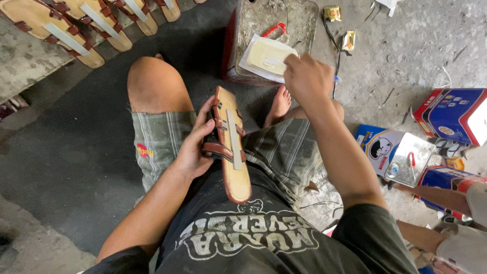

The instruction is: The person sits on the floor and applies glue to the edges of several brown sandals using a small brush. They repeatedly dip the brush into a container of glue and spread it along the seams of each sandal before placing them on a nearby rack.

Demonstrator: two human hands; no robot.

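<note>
My left hand [195, 147] grips a tan sandal [234, 162] with brown straps and a metal strip along its middle, held over my lap with the sole edge up. My right hand [307, 76] reaches forward, fingers closed on a small brush-like tool whose pale tip rests in a shallow white tray of cream-coloured glue [269, 55]. That tray sits on a sheet of paper atop a metal tin [299, 20]. My bare knee and foot lie below.
Several finished sandals [71, 30] lie in a row at the top left. Blue and red square tins [454, 114] and an open tin [401, 155] stand at the right. Another person's arm [441, 198] shows at the lower right.
</note>
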